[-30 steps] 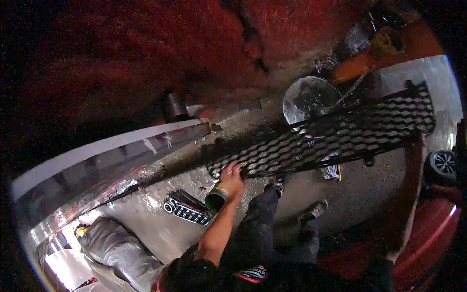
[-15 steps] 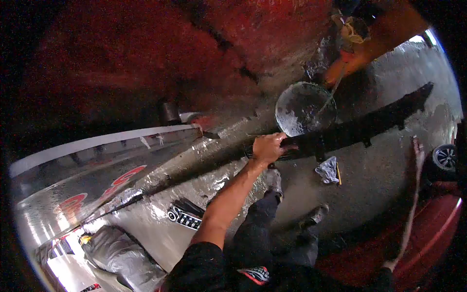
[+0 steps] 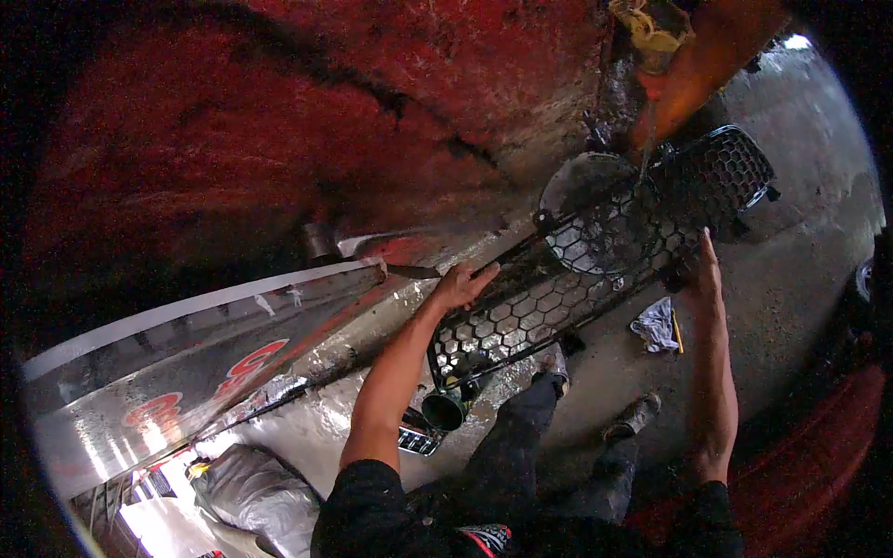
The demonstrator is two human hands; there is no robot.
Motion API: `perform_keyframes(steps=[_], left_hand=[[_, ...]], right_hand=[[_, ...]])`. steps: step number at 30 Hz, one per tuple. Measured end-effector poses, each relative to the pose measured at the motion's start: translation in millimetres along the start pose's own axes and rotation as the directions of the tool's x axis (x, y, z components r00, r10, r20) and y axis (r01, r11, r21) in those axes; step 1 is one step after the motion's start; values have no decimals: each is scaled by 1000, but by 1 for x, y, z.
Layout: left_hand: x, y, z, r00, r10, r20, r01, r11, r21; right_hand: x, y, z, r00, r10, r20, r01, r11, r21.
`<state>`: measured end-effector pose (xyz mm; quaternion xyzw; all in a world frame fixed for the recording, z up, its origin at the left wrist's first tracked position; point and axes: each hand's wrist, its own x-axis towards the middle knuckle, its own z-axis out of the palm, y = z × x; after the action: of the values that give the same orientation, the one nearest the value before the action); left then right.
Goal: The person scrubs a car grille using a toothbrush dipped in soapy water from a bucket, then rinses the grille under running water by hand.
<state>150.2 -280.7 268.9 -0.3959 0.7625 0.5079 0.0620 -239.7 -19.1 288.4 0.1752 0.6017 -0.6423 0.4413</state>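
A long black car grille (image 3: 526,321) with honeycomb mesh slants across the middle of the head view, its mesh facing me. My left hand (image 3: 460,286) grips its upper edge near the left end. At the lower edge, right of centre, my right hand (image 3: 704,274) holds it with the thumb pointing up; the other fingers are mostly hidden. A round bucket (image 3: 569,186) of foamy water is partly covered by the mesh. Above it, a thin water stream (image 3: 646,130) falls from an outlet wrapped in yellow cloth (image 3: 651,28). The grille's left end carries a round dark housing (image 3: 445,409).
A grey-white rag (image 3: 657,325) lies on the wet floor beside a yellow stick. On the left stands a long grey panel (image 3: 223,344) with red markings. A stained red wall (image 3: 279,121) rises ahead, and a dark red surface (image 3: 800,465) is at lower right.
The grille has turned from nearly edge-on to mesh facing me and now crosses over the bucket. My right hand has come from the far right onto it; my left has shifted left.
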Motion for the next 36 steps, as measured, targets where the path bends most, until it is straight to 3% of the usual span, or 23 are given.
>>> perform_keyframes(steps=[1, 4, 6, 8, 9, 10, 11, 12, 14, 15, 17, 18, 20, 21, 23, 24, 26, 29, 30, 32, 33, 35, 36], left_hand=[[-2, -3, -1, 999, -21, 29, 21, 1000, 10], [-11, 22, -13, 996, -67, 66, 64, 997, 40], [-4, 21, -13, 993, -92, 73, 88, 995, 56], [24, -10, 5, 996, 91, -11, -88, 985, 149], [30, 1, 12, 996, 89, -12, -86, 986, 145], [36, 23, 18, 963, 198, -185, -149, 956, 252], [43, 43, 25, 887, 315, -337, -186, 913, 364], [55, 59, 32, 888, 316, -334, -190, 914, 359], [84, 89, 47, 950, 33, -311, 2, 994, 112], [98, 98, 60, 950, 43, -310, -10, 994, 106], [123, 118, 87, 711, 380, -592, -280, 925, 257], [132, 132, 95, 707, 386, -593, -290, 923, 255], [147, 168, 109, 567, 500, -655, -344, 866, 364], [151, 188, 118, 561, 508, -653, -353, 861, 366], [159, 236, 133, 491, 455, -743, -240, 890, 386], [162, 258, 137, 481, 462, -745, -247, 887, 390], [162, 295, 137, 362, 490, -793, -455, 836, 309], [152, 341, 121, 401, 499, -768, -583, 786, 206], [151, 344, 117, 404, 503, -764, -583, 785, 208], [149, 345, 104, 520, 533, -668, -571, 798, 193], [158, 332, 95, 520, 537, -664, -570, 797, 198], [175, 294, 70, 527, 686, -501, -724, 672, 158], [165, 285, 57, 614, 629, -476, -653, 744, 140]], right_hand=[[3, -3, 8, 980, 166, 112, -161, 986, -47], [4, -1, 29, 973, 6, 230, -36, 991, 126], [-12, -19, 41, 977, 90, 194, -101, 994, 51], [-23, -31, 44, 973, 170, 154, -169, 985, -20], [-24, -35, 36, 996, 27, 89, -28, 1000, 8], [-24, -42, 26, 993, -119, 21, 118, 993, 25], [-25, -52, 15, 993, -121, 18, 120, 993, 21], [-26, -65, 3, 984, -176, -19, 177, 983, 53], [-50, -94, -5, 968, -242, -63, 246, 966, 81], [-70, -111, -2, 948, -318, -23, 319, 946, 52], [-79, -135, -5, 915, -402, 18, 402, 915, 24], [-75, -148, -17, 890, -449, -86, 453, 890, 47], [-67, -171, -51, 848, -493, -193, 513, 855, 72], [-67, -182, -76, 859, -494, 134, 476, 867, 146], [-77, -202, -81, 758, -474, 448, 430, 880, 204], [-95, -211, -55, 849, -423, 318, 421, 904, 77], [-125, -208, -10, 909, -379, 173, 390, 920, -39], [-139, -196, 5, 704, -661, 260, 612, 750, 250], [-122, -197, -17, 574, -666, 476, 583, 741, 334], [-105, -206, -58, 397, -650, 648, 531, 739, 415], [-102, -213, -76, 614, -640, 463, 541, 768, 344], [-107, -215, -86, 774, -589, 233, 524, 801, 289], [-111, -212, -84, 641, -614, 460, 494, 789, 364]])
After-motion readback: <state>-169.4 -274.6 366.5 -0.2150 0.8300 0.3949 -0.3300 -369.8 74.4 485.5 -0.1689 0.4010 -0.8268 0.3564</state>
